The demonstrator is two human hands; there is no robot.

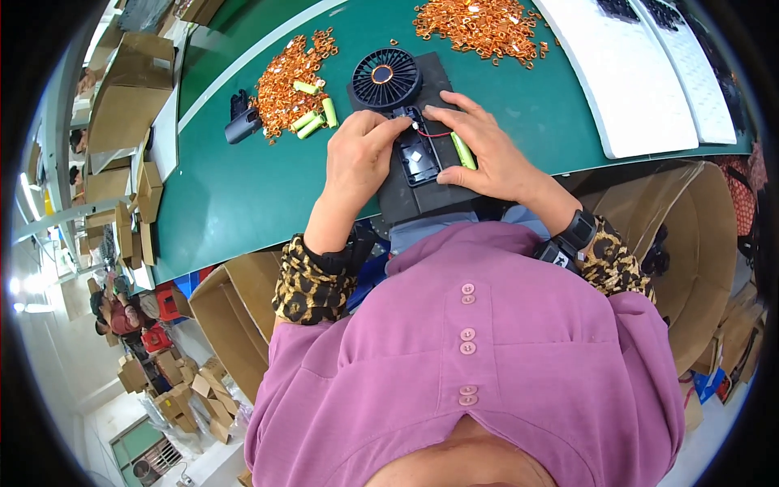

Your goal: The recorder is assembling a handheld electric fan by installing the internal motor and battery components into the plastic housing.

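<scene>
A black handheld fan (386,78) lies with its round grille away from me and its handle casing (419,156) uncovered on a dark pad (392,204). My left hand (359,152) is closed at the top of the handle, its thumb pressed near a small white connector; the curled fingertips are partly hidden. From there a thin red wire (438,134) runs toward a light green battery cell (462,151) beside the handle. Around that cell my right hand (497,158) is spread, index fingertip by the wire and thumb at the handle's lower edge.
Left on the green table (211,195) are a heap of orange-copper small parts (286,75), several green cells (329,112) and a black casing piece (242,120). Another copper heap (479,28) lies at the back. White foam trays (629,89) stand right; cardboard boxes (682,235) flank me.
</scene>
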